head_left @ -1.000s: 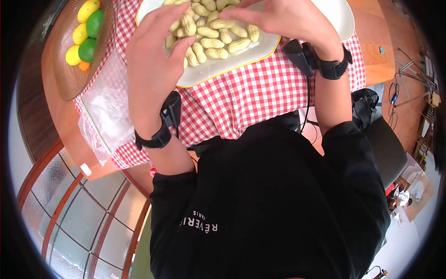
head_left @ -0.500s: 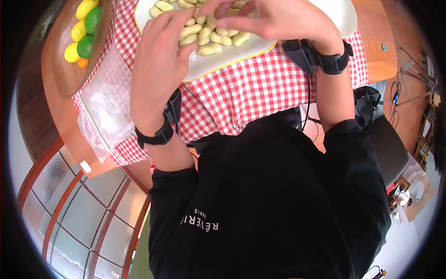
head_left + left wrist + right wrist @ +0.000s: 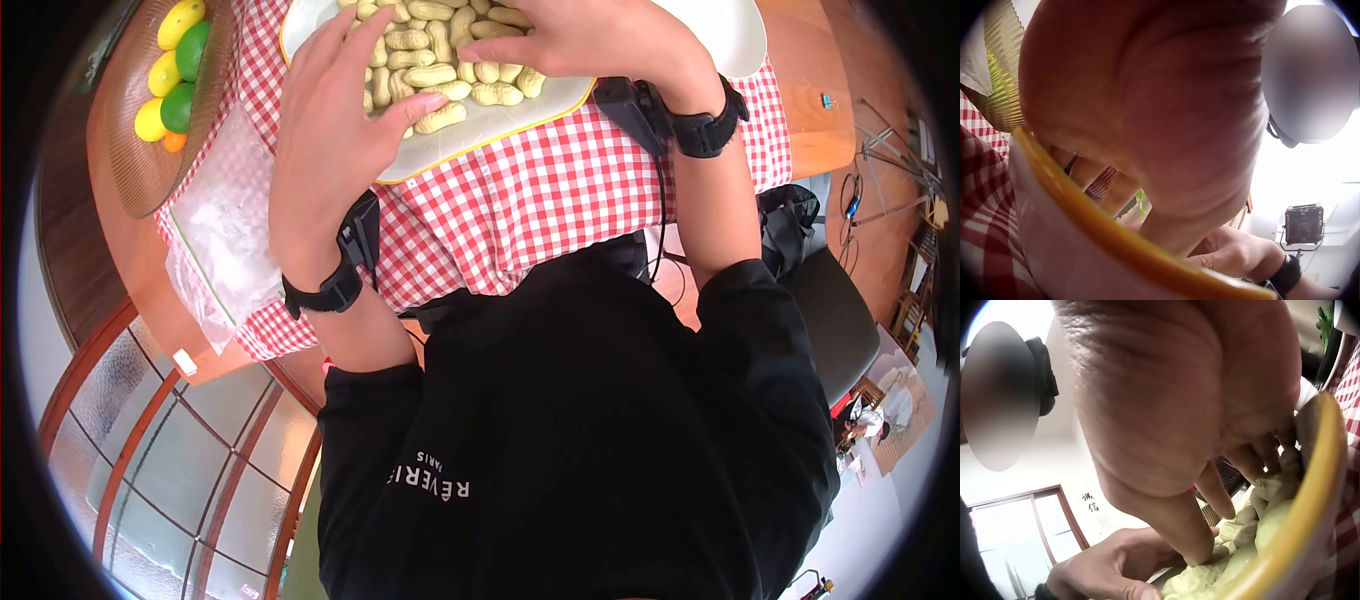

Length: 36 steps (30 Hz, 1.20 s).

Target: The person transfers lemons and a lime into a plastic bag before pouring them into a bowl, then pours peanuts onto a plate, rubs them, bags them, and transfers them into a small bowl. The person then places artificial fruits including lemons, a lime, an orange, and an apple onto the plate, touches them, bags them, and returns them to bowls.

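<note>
Many peanuts in their shells (image 3: 430,75) lie heaped in a white tray (image 3: 440,158) with a yellow rim, at the top of the head view. My left hand (image 3: 335,130) is over the tray's left side, thumb stretched toward the nearest peanuts and fingers spread along the heap. From the other side my right hand (image 3: 605,45) reaches in, its thumb lying across the peanuts. In the right wrist view its fingers (image 3: 1194,531) point down among the shells (image 3: 1235,540), loosely spread. Some right fingertips are cut off by the head view's top edge.
A ribbed brown basket (image 3: 130,180) with lemons (image 3: 150,120) and green fruit (image 3: 178,108) stands left. Nearer lies a clear plastic bag (image 3: 225,240) on the red checked cloth (image 3: 520,220). A white plate (image 3: 735,45) sits right of the tray.
The peanuts have shifted about in the tray under both hands. Half a second ago several lay apart at the upper left; now the left hand covers that side, having moved slightly left.
</note>
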Each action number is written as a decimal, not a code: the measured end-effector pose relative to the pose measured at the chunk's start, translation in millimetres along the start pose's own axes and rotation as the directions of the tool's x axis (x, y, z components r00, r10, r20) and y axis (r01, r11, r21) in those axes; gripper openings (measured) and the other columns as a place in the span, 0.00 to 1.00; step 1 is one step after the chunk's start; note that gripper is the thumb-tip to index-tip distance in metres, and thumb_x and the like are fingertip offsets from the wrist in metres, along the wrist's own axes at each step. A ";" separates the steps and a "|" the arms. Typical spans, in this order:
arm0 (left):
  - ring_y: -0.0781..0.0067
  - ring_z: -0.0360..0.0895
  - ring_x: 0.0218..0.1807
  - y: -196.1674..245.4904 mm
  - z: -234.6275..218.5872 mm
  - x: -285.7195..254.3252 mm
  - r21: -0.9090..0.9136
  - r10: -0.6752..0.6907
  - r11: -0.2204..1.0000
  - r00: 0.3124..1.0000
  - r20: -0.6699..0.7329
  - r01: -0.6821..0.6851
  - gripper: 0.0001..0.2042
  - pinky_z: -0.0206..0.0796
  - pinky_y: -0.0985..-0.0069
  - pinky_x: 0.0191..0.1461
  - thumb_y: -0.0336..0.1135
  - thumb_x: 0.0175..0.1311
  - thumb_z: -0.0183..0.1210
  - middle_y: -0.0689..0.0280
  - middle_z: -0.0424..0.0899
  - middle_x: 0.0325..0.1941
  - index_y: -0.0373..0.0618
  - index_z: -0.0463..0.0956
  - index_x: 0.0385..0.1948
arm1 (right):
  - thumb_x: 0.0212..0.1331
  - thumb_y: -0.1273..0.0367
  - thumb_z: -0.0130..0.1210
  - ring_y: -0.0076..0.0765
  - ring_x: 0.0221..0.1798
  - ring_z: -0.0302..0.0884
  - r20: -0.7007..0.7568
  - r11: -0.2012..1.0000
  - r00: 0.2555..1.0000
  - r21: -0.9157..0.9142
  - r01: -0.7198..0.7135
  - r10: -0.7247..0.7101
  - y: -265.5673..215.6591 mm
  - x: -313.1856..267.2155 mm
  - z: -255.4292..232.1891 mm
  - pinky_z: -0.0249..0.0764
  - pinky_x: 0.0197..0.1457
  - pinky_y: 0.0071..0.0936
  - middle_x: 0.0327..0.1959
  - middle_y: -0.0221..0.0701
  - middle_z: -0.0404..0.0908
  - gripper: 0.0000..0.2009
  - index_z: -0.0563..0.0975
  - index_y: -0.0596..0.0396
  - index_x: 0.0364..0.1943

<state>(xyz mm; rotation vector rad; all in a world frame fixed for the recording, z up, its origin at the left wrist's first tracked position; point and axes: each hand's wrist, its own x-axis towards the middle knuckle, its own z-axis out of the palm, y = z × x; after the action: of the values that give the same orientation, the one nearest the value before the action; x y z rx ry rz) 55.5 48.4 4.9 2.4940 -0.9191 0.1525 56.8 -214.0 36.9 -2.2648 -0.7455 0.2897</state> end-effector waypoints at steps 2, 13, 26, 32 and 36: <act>0.47 0.75 0.72 0.1 0.7 -1.1 -0.014 0.000 1.000 0.999 0.046 0.001 0.36 0.66 0.57 0.76 0.43 0.54 0.79 0.50 0.78 0.72 0.49 0.78 0.68 | 0.59 0.69 0.65 0.58 0.62 0.79 -0.182 0.951 0.957 -0.256 0.176 -0.226 22.0 0.1 22.0 0.76 0.67 0.44 0.57 0.53 0.80 0.24 0.79 0.65 0.60; 0.49 0.80 0.59 0.5 -4.8 1.5 -0.122 -0.012 0.993 1.000 -0.016 0.010 0.17 0.72 0.59 0.64 0.35 0.58 0.74 0.56 0.87 0.56 0.39 0.87 0.49 | 0.59 0.74 0.63 0.51 0.46 0.87 -0.193 0.984 0.978 0.139 0.111 -0.083 10.6 3.8 10.1 0.82 0.53 0.38 0.44 0.48 0.88 0.14 0.84 0.66 0.49; 0.48 0.77 0.65 9.3 -11.3 4.4 -0.185 -0.012 0.983 1.000 -0.002 0.011 0.10 0.69 0.58 0.69 0.24 0.55 0.71 0.55 0.85 0.58 0.37 0.86 0.40 | 0.62 0.70 0.69 0.48 0.43 0.88 -0.324 0.991 0.942 0.076 0.113 -0.083 7.5 1.3 8.2 0.83 0.50 0.38 0.42 0.41 0.89 0.10 0.87 0.60 0.44; 0.46 0.75 0.69 10.9 -12.2 4.4 -0.175 -0.009 0.985 1.000 -0.024 0.005 0.09 0.67 0.57 0.73 0.24 0.60 0.68 0.54 0.84 0.60 0.35 0.86 0.41 | 0.61 0.70 0.71 0.46 0.47 0.88 -0.328 0.989 0.937 0.040 0.145 -0.124 7.6 1.6 16.1 0.84 0.54 0.38 0.44 0.37 0.90 0.09 0.87 0.58 0.43; 0.46 0.75 0.70 11.9 -11.6 5.4 -0.178 -0.010 0.984 0.998 -0.069 -0.003 0.08 0.66 0.55 0.74 0.25 0.61 0.67 0.55 0.85 0.59 0.38 0.86 0.41 | 0.59 0.69 0.71 0.51 0.42 0.88 -0.362 0.965 0.903 0.030 0.260 -0.232 7.2 4.1 17.1 0.83 0.49 0.40 0.41 0.44 0.89 0.12 0.88 0.58 0.44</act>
<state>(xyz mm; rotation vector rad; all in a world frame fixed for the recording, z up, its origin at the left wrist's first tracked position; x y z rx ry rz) 52.7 42.8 21.2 2.3109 -0.8607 0.1480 56.2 -205.9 19.7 -2.0413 -0.7984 -0.2066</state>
